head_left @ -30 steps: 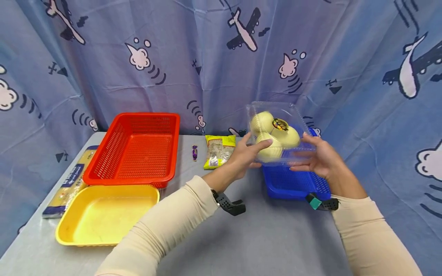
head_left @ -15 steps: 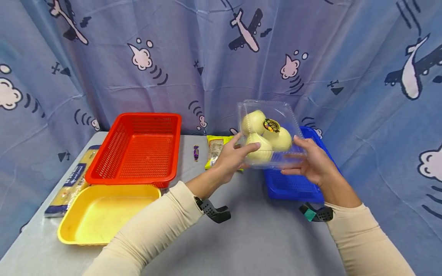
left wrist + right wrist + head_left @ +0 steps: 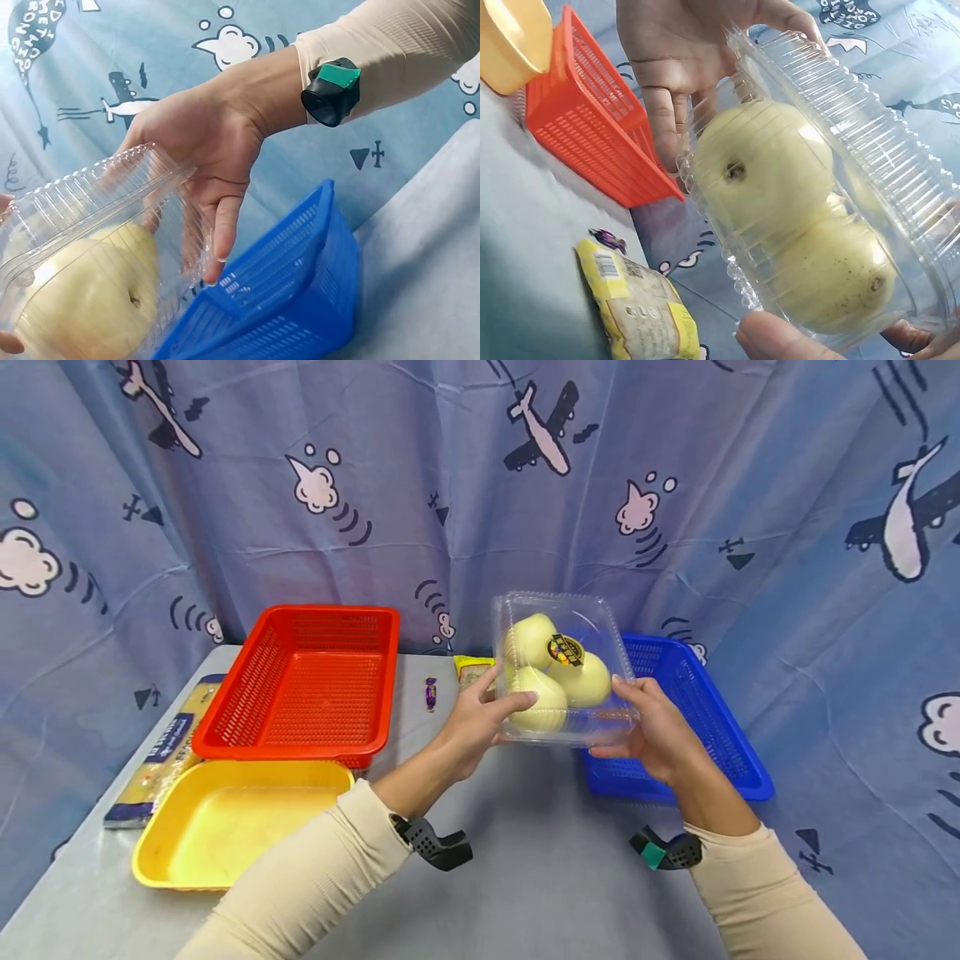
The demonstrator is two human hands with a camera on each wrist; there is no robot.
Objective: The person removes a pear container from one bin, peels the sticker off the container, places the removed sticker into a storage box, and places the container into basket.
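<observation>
A clear plastic clamshell box (image 3: pixel 566 727) hangs tilted above the table, its lid closed. Inside are three round, pale yellow fruits (image 3: pixel 588 681), under a black oval label (image 3: pixel 566 650) on the lid. My left hand (image 3: pixel 471 724) grips the box's left side, thumb on top and fingers beneath. On the opposite side my right hand (image 3: pixel 654 727) holds it the same way, thumb near the upper edge. The left wrist view shows the right hand (image 3: pixel 206 142) with fingers along the box wall; the right wrist view shows the left hand (image 3: pixel 671 56) behind the fruits.
Behind the right hand stands a blue basket (image 3: pixel 701 727). A red basket (image 3: pixel 292 752) and a yellow tray (image 3: pixel 247 768) are on the left, beside a long gold-and-navy packet (image 3: pixel 168 747). A purple-wrapped candy (image 3: pixel 431 694) lies near a yellow bag (image 3: pixel 641 300), which the box partly hides.
Both hands have carried the clear box left and slightly down, away from above the blue basket. More of that basket now shows, while the yellow bag has become mostly covered.
</observation>
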